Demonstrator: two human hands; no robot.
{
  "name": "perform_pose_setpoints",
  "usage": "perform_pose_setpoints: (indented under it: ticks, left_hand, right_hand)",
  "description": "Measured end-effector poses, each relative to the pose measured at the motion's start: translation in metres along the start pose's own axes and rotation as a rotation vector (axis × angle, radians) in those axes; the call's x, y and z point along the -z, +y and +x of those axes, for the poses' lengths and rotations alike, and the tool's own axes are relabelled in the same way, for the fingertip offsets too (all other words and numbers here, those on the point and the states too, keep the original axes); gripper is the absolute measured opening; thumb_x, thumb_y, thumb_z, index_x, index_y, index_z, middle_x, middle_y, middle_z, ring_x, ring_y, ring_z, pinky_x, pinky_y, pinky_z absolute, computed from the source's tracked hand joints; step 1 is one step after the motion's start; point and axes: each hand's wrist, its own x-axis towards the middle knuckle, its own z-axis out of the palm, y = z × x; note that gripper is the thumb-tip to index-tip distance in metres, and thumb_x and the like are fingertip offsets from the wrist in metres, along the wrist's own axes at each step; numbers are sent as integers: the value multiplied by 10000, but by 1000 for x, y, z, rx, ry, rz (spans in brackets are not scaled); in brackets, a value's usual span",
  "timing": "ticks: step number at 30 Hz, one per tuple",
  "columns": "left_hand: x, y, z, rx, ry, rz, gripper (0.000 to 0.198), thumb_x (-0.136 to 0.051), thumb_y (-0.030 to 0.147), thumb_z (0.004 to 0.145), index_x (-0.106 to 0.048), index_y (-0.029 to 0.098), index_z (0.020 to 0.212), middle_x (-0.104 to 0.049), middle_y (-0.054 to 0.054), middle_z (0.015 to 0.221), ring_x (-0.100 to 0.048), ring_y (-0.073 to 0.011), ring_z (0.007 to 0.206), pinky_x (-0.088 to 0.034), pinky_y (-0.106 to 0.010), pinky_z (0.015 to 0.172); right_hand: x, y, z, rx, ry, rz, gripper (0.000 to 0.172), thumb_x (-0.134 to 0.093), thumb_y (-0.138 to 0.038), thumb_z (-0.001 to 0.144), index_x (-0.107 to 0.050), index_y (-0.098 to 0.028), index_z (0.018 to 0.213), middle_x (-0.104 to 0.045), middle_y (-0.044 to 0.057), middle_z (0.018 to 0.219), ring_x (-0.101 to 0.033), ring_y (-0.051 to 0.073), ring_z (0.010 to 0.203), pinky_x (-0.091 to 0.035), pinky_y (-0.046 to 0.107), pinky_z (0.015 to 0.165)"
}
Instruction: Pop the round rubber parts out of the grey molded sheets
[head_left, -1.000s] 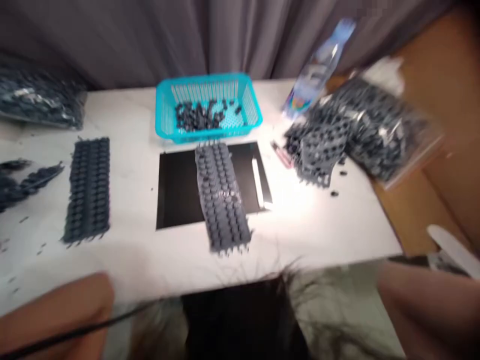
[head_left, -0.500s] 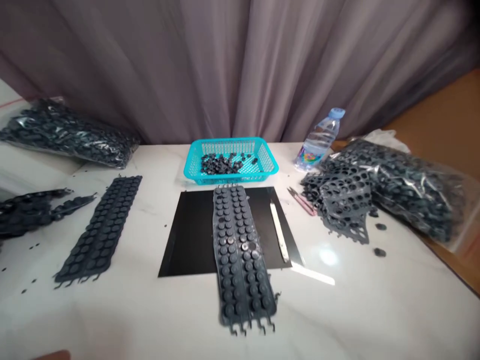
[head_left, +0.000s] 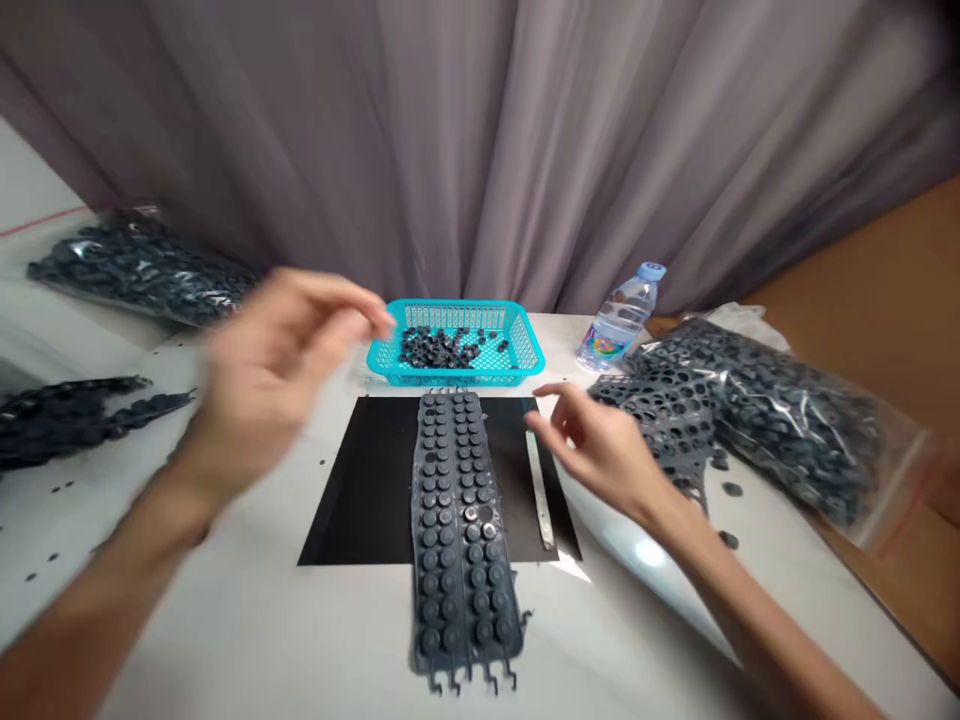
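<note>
My left hand, smeared by motion, is raised left of a turquoise basket. Its thumb and forefinger come close together, and I cannot tell if anything is between them. Over the right side of a black mat hovers my right hand, fingers bent and apart, with nothing in it. Closest to its fingertips is a thin pale-handled tool, like a craft knife, on the mat. Between my hands a dark moulded rubber sheet with rows of round knobs lies lengthwise across the mat, hooked tabs at its near end.
Small black pieces lie in the basket. A water bottle stands right of it. Bags of black parts lie at left and right. Perforated sheets are beside the right bag. Dark strips lie at far left.
Both my hands have come into view over the table, from left and right. The view has shifted slightly. My left arm now covers most of the second knobbed sheet, and my right hand hides the pink-handled snips.
</note>
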Motion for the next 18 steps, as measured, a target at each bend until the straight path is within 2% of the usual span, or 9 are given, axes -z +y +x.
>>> perform_pose_setpoints:
  ticks: [2,5,8,11,13,15,18]
  left_hand:
    - [-28,-13,-16,10,-176,-25,169,-543,290,1033,-657,188,1104,-689,-23,1076,-665,-168,1015,-549,-373,952]
    - [-74,-37,-46,21,-448,-3,187,-543,312,1030,-628,236,1179,-666,-33,1213,-616,-206,1161,-492,-441,1065]
    - [-100,-49,-69,59,-465,46,251,-574,375,1007,-593,256,1227,-637,-46,1273,-588,-234,1200,-464,-493,1101]
    - [-102,-43,-84,59,-534,101,433,-632,473,953,-547,276,1329,-526,-66,1441,-495,-274,1329,-437,-522,1143]
    - [-99,-35,-92,60,-590,120,587,-638,539,929,-477,282,1432,-436,-83,1531,-421,-295,1405,-424,-529,1165]
    - [-96,-29,-99,46,-621,134,635,-597,568,945,-429,281,1485,-381,-93,1576,-361,-302,1457,-393,-538,1195]
    - [-95,-25,-107,23,-634,168,688,-553,605,956,-387,262,1529,-325,-113,1618,-300,-324,1502,-349,-565,1223]
  right_hand:
    - [-20,10,-7,-85,-219,-75,439,-558,-498,1000,-556,-171,1293,-630,-26,647,-602,155,548,-392,271,546]
    - [-36,21,-19,-171,-406,-143,637,-586,-535,964,-452,-146,1451,-679,23,706,-647,211,604,-372,289,558]
    - [-38,23,-26,-180,-466,-139,637,-552,-390,978,-374,-146,1539,-697,46,769,-663,226,654,-379,298,589]
    - [-37,20,-27,-167,-502,-140,663,-502,-210,947,-324,-144,1583,-707,56,809,-665,221,685,-386,297,613]
    - [-38,17,-26,-166,-519,-163,693,-490,-157,920,-321,-125,1591,-708,71,833,-662,224,682,-397,302,616]
    - [-38,16,-26,-155,-518,-153,669,-472,-139,921,-357,-125,1580,-707,84,858,-662,227,684,-420,310,621]
    - [-36,18,-27,-145,-469,-33,531,-446,-155,964,-491,-162,1492,-711,100,961,-674,214,741,-474,313,667]
